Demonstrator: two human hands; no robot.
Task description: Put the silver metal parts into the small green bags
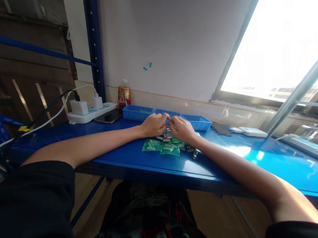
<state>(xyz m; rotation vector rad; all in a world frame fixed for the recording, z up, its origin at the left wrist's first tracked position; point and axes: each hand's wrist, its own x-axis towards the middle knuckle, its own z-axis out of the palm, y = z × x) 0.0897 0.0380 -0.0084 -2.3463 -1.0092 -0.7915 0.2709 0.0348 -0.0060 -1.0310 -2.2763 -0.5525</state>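
Observation:
My left hand (155, 125) and my right hand (182, 128) meet over the middle of the blue table, fingers curled and fingertips together. Whatever is pinched between them is too small to make out. Just below the hands is a pile of small silvery metal pieces (168, 134). Nearer the table's front edge lie green plastic packets (152, 145) with small pieces inside, one (170, 148) overlapping others. A few loose metal pieces (194, 154) rest beside my right wrist. Behind the hands stand blue trays (138, 113), partly hidden by them.
On the left are a power strip (92, 113) with chargers and cables, a dark phone (109, 116) and a bottle (124, 94). The right blue tray (197, 123) stands near a white device (252, 132). A metal pot (314, 133) is at the far right.

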